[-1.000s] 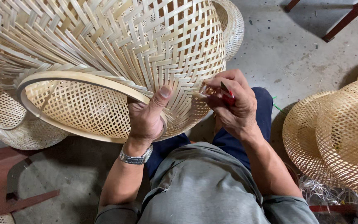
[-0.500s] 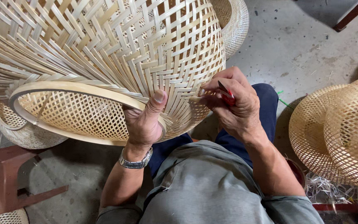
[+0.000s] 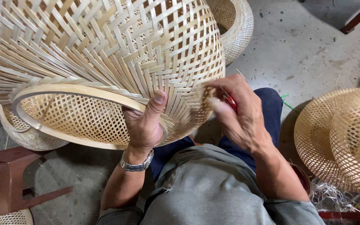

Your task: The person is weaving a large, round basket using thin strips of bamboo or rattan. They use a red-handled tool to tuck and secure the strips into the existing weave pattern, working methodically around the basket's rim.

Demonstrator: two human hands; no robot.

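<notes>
The left hand (image 3: 144,125) grips the large pale woven bamboo basket (image 3: 105,54) at its near rim, fingers clamped, thumb outside. The right hand (image 3: 240,116) holds a small red-handled tool (image 3: 231,101) at the weave's right edge; a slip could snap a strip.

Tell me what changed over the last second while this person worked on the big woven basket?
Little. The right hand, with a red-handled tool in it, shifted slightly against the side of the woven basket and is now blurred by motion. The left hand kept its grip on the rim hoop, thumb pressed on the weave. Nothing was picked up or let go.
</notes>
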